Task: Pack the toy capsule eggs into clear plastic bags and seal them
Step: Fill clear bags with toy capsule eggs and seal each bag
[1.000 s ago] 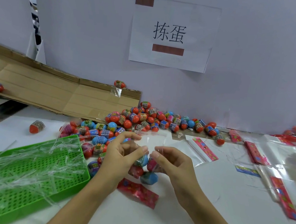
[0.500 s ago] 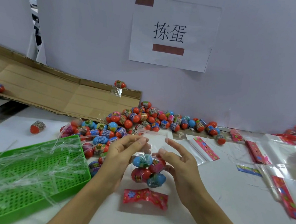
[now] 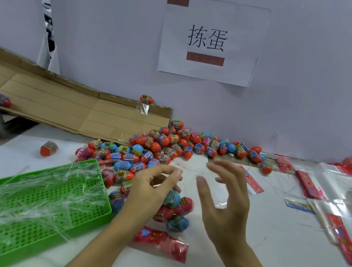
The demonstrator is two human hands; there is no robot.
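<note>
A clear plastic bag (image 3: 182, 207) holding several capsule eggs lies on the white table, its red printed header (image 3: 160, 240) toward me. My left hand (image 3: 150, 193) rests over the bag's left side. Its thumb and forefinger are pinched together on the thin clear film at the bag's far end. My right hand (image 3: 225, 200) hovers just right of the bag with fingers spread, holding nothing. A big pile of loose red, blue and pink capsule eggs (image 3: 169, 147) lies behind the hands against the wall.
A green perforated tray (image 3: 89, 217) full of clear film strips sits at the left. Flattened cardboard (image 3: 55, 104) leans behind it, and one egg (image 3: 49, 148) lies apart. Empty clear bags with red headers (image 3: 337, 192) cover the right side. A paper sign (image 3: 212, 40) hangs on the wall.
Both hands were closed together over the bag of eggs. The right hand has let go and opened out to the right, and the bag now lies exposed on the table.
</note>
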